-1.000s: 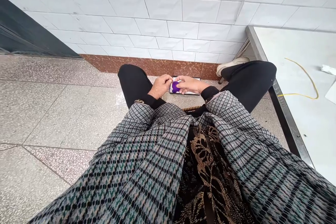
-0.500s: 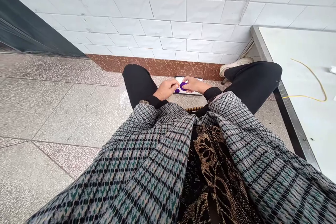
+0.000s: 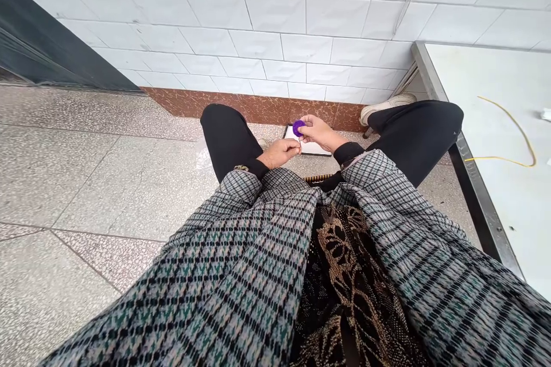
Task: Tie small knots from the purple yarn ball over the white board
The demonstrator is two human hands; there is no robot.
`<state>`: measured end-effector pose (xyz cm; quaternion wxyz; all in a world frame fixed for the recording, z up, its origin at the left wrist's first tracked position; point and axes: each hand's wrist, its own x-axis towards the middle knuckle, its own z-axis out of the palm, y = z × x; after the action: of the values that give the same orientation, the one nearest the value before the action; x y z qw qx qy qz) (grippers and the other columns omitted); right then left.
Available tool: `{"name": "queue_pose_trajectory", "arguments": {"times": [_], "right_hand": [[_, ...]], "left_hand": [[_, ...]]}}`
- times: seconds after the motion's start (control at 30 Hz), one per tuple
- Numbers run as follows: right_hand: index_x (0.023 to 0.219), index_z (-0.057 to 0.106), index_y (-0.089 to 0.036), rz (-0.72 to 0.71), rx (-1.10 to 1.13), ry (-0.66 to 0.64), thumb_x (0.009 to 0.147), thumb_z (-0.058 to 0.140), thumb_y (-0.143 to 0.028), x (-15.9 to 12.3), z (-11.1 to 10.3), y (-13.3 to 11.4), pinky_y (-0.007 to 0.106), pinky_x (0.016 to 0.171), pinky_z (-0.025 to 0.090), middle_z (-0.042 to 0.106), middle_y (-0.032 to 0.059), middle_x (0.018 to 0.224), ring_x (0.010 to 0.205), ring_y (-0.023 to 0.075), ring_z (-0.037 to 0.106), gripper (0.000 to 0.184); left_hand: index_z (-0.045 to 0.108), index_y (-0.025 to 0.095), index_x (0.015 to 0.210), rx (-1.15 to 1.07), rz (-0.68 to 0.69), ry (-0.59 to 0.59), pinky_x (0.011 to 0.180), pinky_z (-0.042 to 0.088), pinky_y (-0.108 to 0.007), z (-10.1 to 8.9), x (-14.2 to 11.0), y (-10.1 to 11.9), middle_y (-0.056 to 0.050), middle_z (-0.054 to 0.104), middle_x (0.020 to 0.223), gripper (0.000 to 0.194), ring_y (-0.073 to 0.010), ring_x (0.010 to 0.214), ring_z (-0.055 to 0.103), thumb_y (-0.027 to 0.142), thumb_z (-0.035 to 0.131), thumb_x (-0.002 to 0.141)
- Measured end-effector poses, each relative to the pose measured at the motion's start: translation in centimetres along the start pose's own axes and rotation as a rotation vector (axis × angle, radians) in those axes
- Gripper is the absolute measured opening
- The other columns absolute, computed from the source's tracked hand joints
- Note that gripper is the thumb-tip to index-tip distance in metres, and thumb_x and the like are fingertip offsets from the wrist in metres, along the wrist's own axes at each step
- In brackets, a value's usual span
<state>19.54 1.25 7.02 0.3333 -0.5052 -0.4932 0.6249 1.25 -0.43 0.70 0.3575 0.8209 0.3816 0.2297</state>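
Note:
Between the fingers of my right hand (image 3: 317, 131) is a round purple piece (image 3: 298, 128), which looks fuzzy or coiled. Its material is too small to tell. Below and to the left of it, my left hand (image 3: 282, 153) is closed in a pinch. A thin dark strand (image 3: 300, 141) runs from the purple piece down to those pinching fingertips. Under both hands lies a white board with a dark rim (image 3: 316, 147), partly hidden by them.
My bent knees (image 3: 226, 135) stand on both sides. A white-topped table (image 3: 486, 69) with a metal edge is at the right, with a curved yellow strand (image 3: 527, 143) on it. The tiled wall (image 3: 258, 46) rises ahead. Clear plastic (image 3: 204, 156) lies on the speckled floor.
My right hand has lifted the purple piece up and slightly left, and it now shows as a fuller disc. My left hand has moved down and right. The second purple patch no longer shows.

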Motion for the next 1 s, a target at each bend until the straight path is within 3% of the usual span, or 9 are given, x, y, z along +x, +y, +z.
{"name": "queue_pose_trajectory", "arguments": {"times": [0.13, 0.27, 0.37, 0.5, 0.63, 0.73, 0.83, 0.9, 1.0], "right_hand": [[0.095, 0.049, -0.02, -0.005, -0.218, 0.033, 0.097, 0.067, 0.005, 0.6, -0.2, 0.9, 0.014, 0.044, 0.042, 0.06, -0.0075, 0.068, 0.051, 0.006, 0.054, 0.031], [0.096, 0.054, -0.018, 0.1, -0.279, -0.163, 0.1, 0.066, 0.003, -0.1, -0.3, 0.7, 0.015, 0.044, 0.044, 0.06, -0.0067, 0.063, 0.049, 0.0071, 0.054, 0.025], [0.1, 0.057, -0.017, 0.16, -0.207, -0.265, 0.101, 0.061, 0.005, -0.8, -0.2, 0.1, 0.014, 0.045, 0.046, 0.062, -0.0056, 0.062, 0.049, 0.0072, 0.056, 0.022], [0.101, 0.059, -0.016, 0.185, -0.118, -0.297, 0.097, 0.058, 0.01, -1.4, -0.1, -0.3, 0.014, 0.048, 0.048, 0.064, -0.004, 0.066, 0.051, 0.0074, 0.059, 0.025], [0.101, 0.058, -0.017, 0.104, -0.005, -0.215, 0.096, 0.061, 0.007, -1.2, -0.1, -0.2, 0.014, 0.052, 0.05, 0.064, -0.0045, 0.07, 0.053, 0.0068, 0.058, 0.025], [0.101, 0.056, -0.017, 0.055, 0.028, -0.083, 0.098, 0.061, 0.004, -0.8, 0.0, -0.1, 0.015, 0.051, 0.048, 0.062, -0.0056, 0.072, 0.052, 0.0057, 0.056, 0.023], [0.097, 0.053, -0.018, 0.067, -0.106, 0.038, 0.099, 0.065, 0.002, -0.3, 0.0, 0.2, 0.015, 0.045, 0.043, 0.059, -0.0068, 0.068, 0.049, 0.0057, 0.054, 0.024], [0.094, 0.052, -0.019, 0.102, -0.238, 0.049, 0.098, 0.07, 0.001, 0.0, 0.0, 0.5, 0.016, 0.043, 0.042, 0.06, -0.0063, 0.063, 0.048, 0.0072, 0.054, 0.027], [0.09, 0.056, -0.018, 0.172, -0.342, -0.062, 0.097, 0.072, -0.001, 0.3, -0.3, 1.1, 0.017, 0.042, 0.043, 0.062, -0.0043, 0.058, 0.046, 0.0087, 0.055, 0.025]], "left_hand": [[0.068, 0.018, 0.081, 0.072, 0.012, 0.135, 0.08, 0.048, -0.033, -0.9, -0.2, 0.2, -0.004, 0.065, 0.081, 0.023, -0.0194, 0.078, 0.059, 0.031, 0.054, 0.094], [0.067, 0.019, 0.082, 0.122, -0.023, 0.321, 0.085, 0.05, -0.034, -1.9, -0.2, 0.1, -0.005, 0.066, 0.085, 0.019, -0.0205, 0.084, 0.06, 0.028, 0.055, 0.093], [0.065, 0.019, 0.081, 0.118, -0.059, 0.375, 0.086, 0.05, -0.034, -2.2, -0.1, -0.2, -0.004, 0.066, 0.085, 0.016, -0.0201, 0.084, 0.06, 0.025, 0.055, 0.092], [0.065, 0.019, 0.082, 0.043, -0.161, 0.375, 0.081, 0.048, -0.032, -1.6, 0.1, -0.9, -0.001, 0.062, 0.076, 0.014, -0.0181, 0.076, 0.057, 0.023, 0.056, 0.091], [0.064, 0.018, 0.081, -0.098, -0.284, 0.303, 0.067, 0.04, -0.029, -0.4, 0.2, -1.3, 0.003, 0.051, 0.065, 0.017, -0.0154, 0.062, 0.047, 0.028, 0.054, 0.091], [0.065, 0.018, 0.079, -0.116, -0.212, 0.109, 0.066, 0.039, -0.029, 0.3, 0.1, -0.9, 0.003, 0.052, 0.065, 0.02, -0.0149, 0.062, 0.046, 0.032, 0.056, 0.091], [0.067, 0.018, 0.08, -0.033, -0.073, -0.041, 0.073, 0.042, -0.03, 0.4, 0.0, -0.2, 0.0, 0.059, 0.071, 0.023, -0.0164, 0.069, 0.052, 0.034, 0.056, 0.092], [0.067, 0.019, 0.08, 0.027, -0.034, 0.0, 0.077, 0.044, -0.031, 0.0, 0.0, 0.2, -0.002, 0.064, 0.076, 0.023, -0.0181, 0.075, 0.056, 0.034, 0.054, 0.092], [0.066, 0.019, 0.08, 0.083, -0.044, 0.192, 0.082, 0.047, -0.033, -0.8, -0.1, 0.2, -0.005, 0.067, 0.083, 0.022, -0.02, 0.081, 0.059, 0.033, 0.054, 0.092]]}}
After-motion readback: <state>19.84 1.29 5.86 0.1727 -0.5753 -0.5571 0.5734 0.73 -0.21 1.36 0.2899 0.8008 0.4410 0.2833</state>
